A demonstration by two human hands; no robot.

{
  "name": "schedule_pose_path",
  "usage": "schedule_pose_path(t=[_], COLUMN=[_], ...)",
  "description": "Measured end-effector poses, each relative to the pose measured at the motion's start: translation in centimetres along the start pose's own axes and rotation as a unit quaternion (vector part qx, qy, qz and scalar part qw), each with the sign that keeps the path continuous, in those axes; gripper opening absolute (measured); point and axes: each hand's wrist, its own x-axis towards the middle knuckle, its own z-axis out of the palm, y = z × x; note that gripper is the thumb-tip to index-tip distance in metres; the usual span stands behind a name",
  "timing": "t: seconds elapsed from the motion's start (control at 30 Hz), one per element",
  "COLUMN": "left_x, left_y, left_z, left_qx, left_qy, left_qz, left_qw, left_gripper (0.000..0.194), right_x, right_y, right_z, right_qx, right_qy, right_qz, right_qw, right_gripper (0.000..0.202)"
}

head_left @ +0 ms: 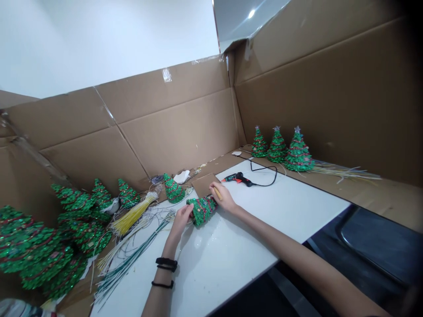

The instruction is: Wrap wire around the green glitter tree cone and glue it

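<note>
A small green glittery tree [202, 210] with red garland lies tilted on its side over the white board [228, 251], its wide base to the left. My left hand [183, 215] grips the tree at its base, thumb and fingers pinched. At the tree's narrow end is my right hand [222, 197], closed around a thin tan stick [217, 193]. The stick's tip is hidden near the tree's top. Behind my hands, a black and teal glue gun [238, 178] with an orange nozzle and trigger lies on the board, its black cord curling to the right.
Three star-topped trees [298, 152] stand at the back right beside pale strips [343, 171]. To the left are larger green trees [33, 246], a white bird [112, 206], yellow strands [134, 215] and green strands [132, 253]. Another tree [173, 189] stands behind my left hand. Cardboard walls [185, 123] surround the table.
</note>
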Motion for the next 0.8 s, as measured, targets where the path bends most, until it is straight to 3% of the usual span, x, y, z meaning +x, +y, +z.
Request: schedule_pose_path(t=[0.13,0.4,0.47,0.6,0.67,0.8], left_x=[-0.1,-0.2,-0.4,-0.8,-1.0,-1.6], left_y=[-0.2,0.1,0.4,2.5,4.8,11.1], left_z=[0.7,1.5,1.5,0.1,-1.5,-4.4], left_qx=[-0.026,-0.064,-0.069,-0.052,-0.029,-0.027], left_qy=[0.009,0.009,0.017,0.04,0.045,0.071], left_qz=[-0.004,-0.026,-0.025,-0.027,-0.019,0.08], left_qw=[1.0,0.998,0.997,0.997,0.998,0.994], left_gripper=[0.049,0.047,0.048,0.046,0.045,0.044], right_x=[-0.5,-0.9,-0.4,2.1,4.2,8.7], right_y=[1.0,1.2,1.2,0.7,-0.1,-3.8], right_z=[0.7,1.3,0.8,-2.1,-4.3,-8.1], right_qx=[-0.054,-0.061,-0.034,0.05,0.095,0.214], right_qy=[-0.079,-0.095,-0.051,0.174,0.247,0.31], right_qz=[0.029,0.041,0.028,0.042,0.042,-0.008], right_qw=[0.995,0.993,0.998,0.983,0.963,0.926], right_gripper=[0.022,0.031,0.032,0.026,0.023,0.023])
